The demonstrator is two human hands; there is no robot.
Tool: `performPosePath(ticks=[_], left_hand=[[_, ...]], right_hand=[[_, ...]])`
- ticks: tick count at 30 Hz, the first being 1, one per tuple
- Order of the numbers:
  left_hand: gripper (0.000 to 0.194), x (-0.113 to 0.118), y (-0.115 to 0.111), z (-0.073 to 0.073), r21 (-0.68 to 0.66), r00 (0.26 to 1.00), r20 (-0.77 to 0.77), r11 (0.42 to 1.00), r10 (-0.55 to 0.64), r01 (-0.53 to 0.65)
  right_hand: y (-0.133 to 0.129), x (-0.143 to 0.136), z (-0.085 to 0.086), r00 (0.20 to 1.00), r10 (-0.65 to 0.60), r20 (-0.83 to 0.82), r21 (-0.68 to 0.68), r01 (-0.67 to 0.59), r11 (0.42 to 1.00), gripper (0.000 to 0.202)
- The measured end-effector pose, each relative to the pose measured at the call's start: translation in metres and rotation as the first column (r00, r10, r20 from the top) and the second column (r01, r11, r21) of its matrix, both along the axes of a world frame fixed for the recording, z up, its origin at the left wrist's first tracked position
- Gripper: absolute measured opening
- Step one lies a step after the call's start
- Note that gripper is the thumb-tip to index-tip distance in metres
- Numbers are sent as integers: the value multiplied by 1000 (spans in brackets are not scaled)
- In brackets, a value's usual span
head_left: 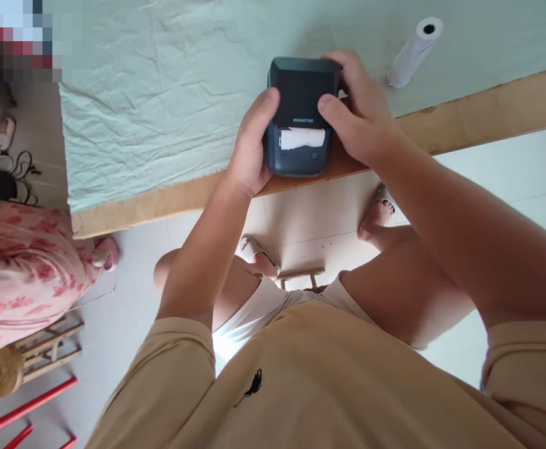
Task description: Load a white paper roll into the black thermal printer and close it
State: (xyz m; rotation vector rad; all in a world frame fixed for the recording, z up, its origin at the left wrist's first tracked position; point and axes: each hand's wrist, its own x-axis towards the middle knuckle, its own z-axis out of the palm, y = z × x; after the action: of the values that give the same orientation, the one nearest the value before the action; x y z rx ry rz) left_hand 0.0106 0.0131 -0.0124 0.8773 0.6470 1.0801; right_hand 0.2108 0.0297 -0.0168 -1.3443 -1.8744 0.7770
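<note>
A dark blue-black label printer is gripped between both hands over the near edge of the table. My left hand wraps its left side, thumb on the top edge. Around the right side curls my right hand, with the thumb pressed on the lid and the fingers behind the far corner. A white strip of paper sticks out of the printer's slot, just above a small power button. Upright on the cloth, right of my right hand and apart from it, stands a white paper roll.
A wrinkled pale green cloth covers the table, whose wooden edge runs along the front. At the left are a person in a pink floral garment, black cables, a wooden stool and red bars.
</note>
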Motion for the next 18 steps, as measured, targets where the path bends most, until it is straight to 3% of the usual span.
performPosePath(ticks=[1,3,9,12,14,18], left_hand=[[46,2,0,3,-50,999,35,999,-3,5],[60,4,3,6,-127,996,66,991,53,-44],[47,6,10,-3,-228,988,-43,962,147,-153],[28,3,6,-9,-129,989,-31,981,143,-146],[34,1,3,-11,-50,987,-13,986,161,-161],[41,-2,-2,-9,-35,976,-69,977,207,-209]], right_hand=[[-1,0,0,1000,-5,2,-3,5,1000,41],[0,1,-2,1000,-3,-13,17,3,1000,40],[7,9,-15,997,26,-76,88,-19,996,45],[6,9,-18,994,9,-107,67,-2,998,50],[3,7,-21,989,-3,-147,68,13,998,58],[-5,7,-28,975,19,-221,53,-7,999,81]])
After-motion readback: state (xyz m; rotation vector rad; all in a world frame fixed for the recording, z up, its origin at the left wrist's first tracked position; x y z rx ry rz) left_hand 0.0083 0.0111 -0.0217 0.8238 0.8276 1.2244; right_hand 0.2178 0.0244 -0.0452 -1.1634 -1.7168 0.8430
